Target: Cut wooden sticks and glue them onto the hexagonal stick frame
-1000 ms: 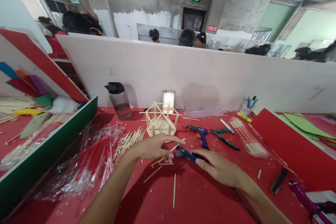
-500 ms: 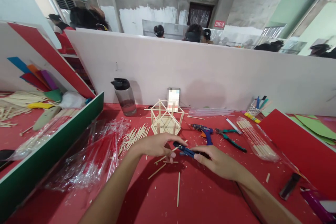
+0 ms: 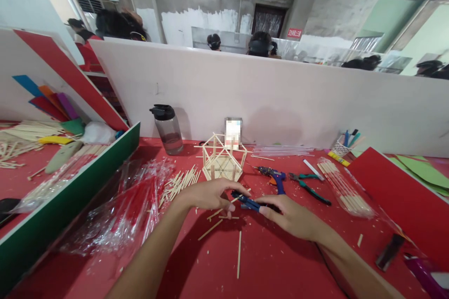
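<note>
Working over a wide red counter (image 3: 273,266), backed along its far edge by a long white upright partition (image 3: 298,98). Bounded toward the left by a green board divider with a white top edge (image 3: 87,182), toward the right by a slanted red board (image 3: 382,191). Strewn beside the green one with crumpled clear plastic wrapping (image 3: 112,219). Reaching from the near edge with both hands: left hand (image 3: 210,195) pinching between thumb and fingers, forefinger extended; right hand (image 3: 286,215) closed with thumb and fingers around handles. Standing near the far edge, left of centre: a clear grey bottle with a black lid (image 3: 169,133). Set at the middle, just beyond the left hand: an open many-sided frame of pale wooden sticks (image 3: 224,170). Lying right of it, in order: a blue glue gun with an orange trigger (image 3: 278,178), green-handled metal pliers (image 3: 310,189), a clear-wrapped bundle of pale sticks (image 3: 345,189). Held in the right hand: a dark blue hand tool (image 3: 250,203), its tip crossing in view a thin pale wooden stick (image 3: 218,214) in the left hand's pinch. Cannot tell about contact there. Lying nearer the near edge: a loose straight pale stick (image 3: 239,257).
</note>
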